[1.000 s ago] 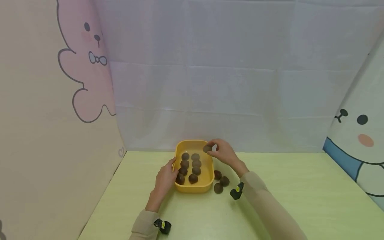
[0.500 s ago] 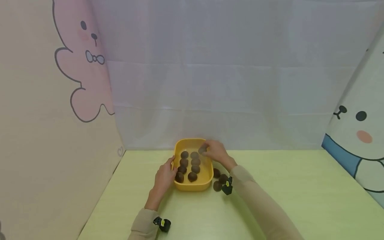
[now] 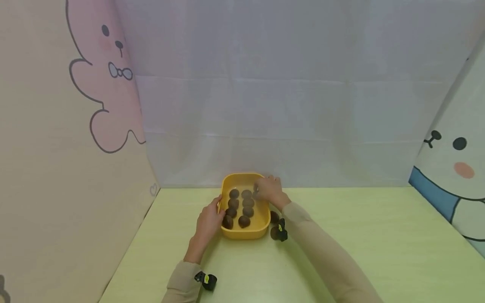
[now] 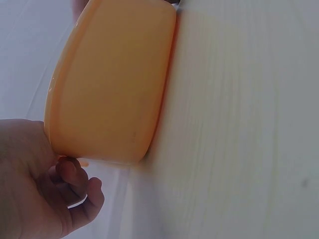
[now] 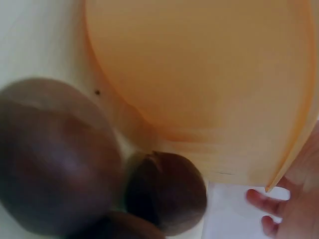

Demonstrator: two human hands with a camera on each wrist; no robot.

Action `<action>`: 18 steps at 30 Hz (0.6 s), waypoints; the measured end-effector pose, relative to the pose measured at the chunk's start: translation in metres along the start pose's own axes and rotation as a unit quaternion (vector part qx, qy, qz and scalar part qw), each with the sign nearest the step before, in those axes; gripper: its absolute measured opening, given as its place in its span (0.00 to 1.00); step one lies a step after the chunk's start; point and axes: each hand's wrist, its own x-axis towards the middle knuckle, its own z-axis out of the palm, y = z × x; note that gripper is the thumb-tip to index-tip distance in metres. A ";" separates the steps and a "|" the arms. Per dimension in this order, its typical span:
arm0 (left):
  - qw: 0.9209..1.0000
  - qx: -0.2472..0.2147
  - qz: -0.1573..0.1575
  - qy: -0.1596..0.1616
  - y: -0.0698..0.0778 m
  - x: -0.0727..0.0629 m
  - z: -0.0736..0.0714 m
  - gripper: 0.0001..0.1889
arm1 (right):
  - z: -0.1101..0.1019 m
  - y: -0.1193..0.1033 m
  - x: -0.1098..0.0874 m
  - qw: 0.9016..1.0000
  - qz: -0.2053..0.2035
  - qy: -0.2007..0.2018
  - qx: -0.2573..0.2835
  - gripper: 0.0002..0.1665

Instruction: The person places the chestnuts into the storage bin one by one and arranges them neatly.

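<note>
A yellow tray [image 3: 244, 235] holds several chestnuts [image 3: 244, 221] in two columns. My left hand [image 3: 207, 221] grips its left side, with the thumb over the rim. In the left wrist view, curled fingers [image 4: 72, 179] of that hand show beside the tray's outer wall. Reaching over the right rim, my right hand [image 3: 270, 190] pinches a chestnut [image 3: 255, 195] inside the tray, at the upper right; the fingers mostly cover it. The right wrist view shows part of this hand [image 5: 301, 191] past the tray wall, its fingertips and the held chestnut hidden there.
Loose chestnuts [image 3: 274, 217] lie on the pale green table [image 3: 360, 244] just right of the tray, partly behind the right wrist camera [image 3: 281, 230]. One loose chestnut [image 5: 167, 194] is near the tray wall. A white curtain [image 3: 242, 105] hangs behind.
My right hand has carried the chestnut from above the right rim leftward and down into the tray. The left hand has kept its grip on the tray.
</note>
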 end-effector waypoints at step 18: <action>1.000 -0.002 -0.010 -0.011 0.004 -0.001 -0.002 0.27 | -0.014 0.047 -0.066 0.964 -0.030 0.083 0.249 0.11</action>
